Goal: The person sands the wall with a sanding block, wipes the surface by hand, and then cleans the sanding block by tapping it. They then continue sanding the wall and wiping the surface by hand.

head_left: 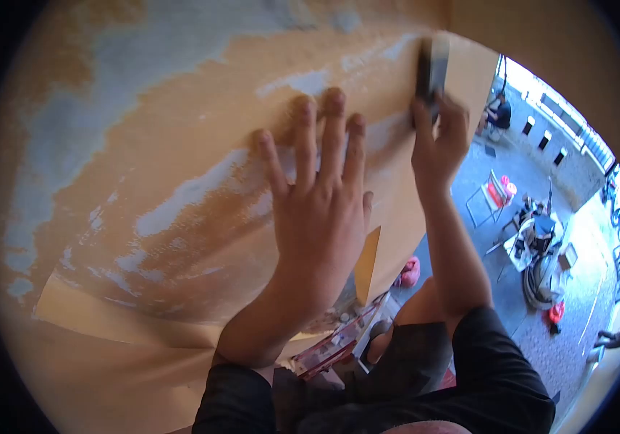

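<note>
A tan wall (237, 79) with pale bluish-white patches and darker, worn-looking areas fills the left and middle of the view. My left hand (317, 210) lies flat against it, fingers spread, holding nothing. Higher up and to the right, my right hand (441, 145) grips the lower end of a flat, dark scraper (433, 69) close to the wall's right edge. The scraper's contact edge is hard to make out. Below my left hand, a stiff tan flap (368, 264) stands out from the wall.
A red-framed platform or ladder (331, 343) is beneath me. On the ground far below are a folding chair (494, 195) with red and pink items and a cluttered table (538, 239). A person (499, 114) sits by the far wall.
</note>
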The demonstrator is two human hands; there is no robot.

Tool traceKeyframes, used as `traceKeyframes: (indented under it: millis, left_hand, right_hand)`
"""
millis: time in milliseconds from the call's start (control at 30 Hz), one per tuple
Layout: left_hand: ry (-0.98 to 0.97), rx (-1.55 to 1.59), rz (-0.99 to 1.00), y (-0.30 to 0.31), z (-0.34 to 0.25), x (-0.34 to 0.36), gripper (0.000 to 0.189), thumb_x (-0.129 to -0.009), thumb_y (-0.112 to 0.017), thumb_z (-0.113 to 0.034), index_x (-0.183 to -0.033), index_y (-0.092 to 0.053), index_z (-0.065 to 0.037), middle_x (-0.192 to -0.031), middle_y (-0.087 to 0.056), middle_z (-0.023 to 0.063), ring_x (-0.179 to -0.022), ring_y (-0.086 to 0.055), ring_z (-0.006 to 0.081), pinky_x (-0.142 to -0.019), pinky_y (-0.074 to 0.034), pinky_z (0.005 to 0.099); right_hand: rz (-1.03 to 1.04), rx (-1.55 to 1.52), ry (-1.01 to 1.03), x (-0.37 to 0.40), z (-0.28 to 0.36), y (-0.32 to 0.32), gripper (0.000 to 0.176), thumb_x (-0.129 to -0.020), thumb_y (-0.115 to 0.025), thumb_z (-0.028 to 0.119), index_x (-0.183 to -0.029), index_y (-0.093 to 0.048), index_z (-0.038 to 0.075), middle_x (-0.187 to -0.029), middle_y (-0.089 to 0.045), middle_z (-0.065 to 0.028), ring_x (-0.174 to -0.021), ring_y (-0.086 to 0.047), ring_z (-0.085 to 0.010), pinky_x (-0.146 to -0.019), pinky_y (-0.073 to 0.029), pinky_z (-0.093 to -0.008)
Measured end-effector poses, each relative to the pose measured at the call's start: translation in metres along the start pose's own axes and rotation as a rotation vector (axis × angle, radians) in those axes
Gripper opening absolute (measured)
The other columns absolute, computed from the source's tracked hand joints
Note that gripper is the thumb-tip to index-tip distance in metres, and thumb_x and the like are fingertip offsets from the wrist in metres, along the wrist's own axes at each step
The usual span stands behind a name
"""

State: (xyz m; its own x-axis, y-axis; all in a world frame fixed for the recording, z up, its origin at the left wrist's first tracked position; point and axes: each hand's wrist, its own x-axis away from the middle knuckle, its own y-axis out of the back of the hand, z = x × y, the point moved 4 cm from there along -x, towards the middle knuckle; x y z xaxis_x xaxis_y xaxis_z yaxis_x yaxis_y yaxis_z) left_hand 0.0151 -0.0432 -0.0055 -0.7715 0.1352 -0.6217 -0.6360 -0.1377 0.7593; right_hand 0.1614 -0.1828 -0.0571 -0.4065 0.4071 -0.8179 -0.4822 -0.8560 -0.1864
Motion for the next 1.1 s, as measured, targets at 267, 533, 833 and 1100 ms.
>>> traceKeyframes:
  millis: [267,533,833,1100]
  left_hand:
    - [0.012,-0.013,0.023,0.004,0.002,-0.002,0.082,-0.078,-0.077,-0.038,-0.148,-0.042,-0.016,-0.161,-0.021,0.0128,-0.15,-0.012,0.038,-0.116,-0.004,0.0656]
    - [-0.001,-0.019,0.044,0.001,0.0,0.0,0.084,-0.078,-0.075,-0.041,-0.15,-0.039,-0.015,-0.162,-0.02,0.0135,-0.149,-0.013,0.0389,-0.115,-0.004,0.0674]
    - [0.006,0.041,-0.029,-0.002,0.0,0.003,0.079,-0.076,-0.073,-0.041,-0.145,-0.047,-0.012,-0.16,-0.028,0.0088,-0.148,-0.023,0.0289,-0.118,-0.008,0.061]
    - [-0.046,0.026,0.002,-0.002,0.003,0.006,0.081,-0.077,-0.075,-0.043,-0.147,-0.044,-0.016,-0.161,-0.024,0.0106,-0.149,-0.016,0.0357,-0.116,-0.006,0.065]
  right_hand:
    - [-0.011,-0.062,-0.047,-0.002,0.001,-0.006,0.03,-0.082,-0.078,0.013,-0.109,-0.068,0.003,-0.106,-0.065,-0.0093,-0.094,-0.059,-0.0189,-0.078,-0.043,-0.0302]
    - [-0.044,-0.048,0.006,0.007,-0.004,-0.007,0.029,-0.082,-0.078,0.01,-0.108,-0.069,0.003,-0.106,-0.066,-0.0114,-0.098,-0.06,-0.0208,-0.082,-0.044,-0.03]
    - [-0.082,-0.089,-0.047,-0.009,0.007,-0.006,0.03,-0.085,-0.077,0.012,-0.112,-0.068,0.002,-0.112,-0.065,-0.0091,-0.093,-0.059,-0.0151,-0.075,-0.044,-0.0275]
    - [0.07,-0.22,-0.154,0.061,-0.033,0.05,0.032,-0.084,-0.077,0.009,-0.112,-0.064,0.0,-0.118,-0.063,-0.0104,-0.088,-0.051,-0.0119,-0.078,-0.041,-0.0266]
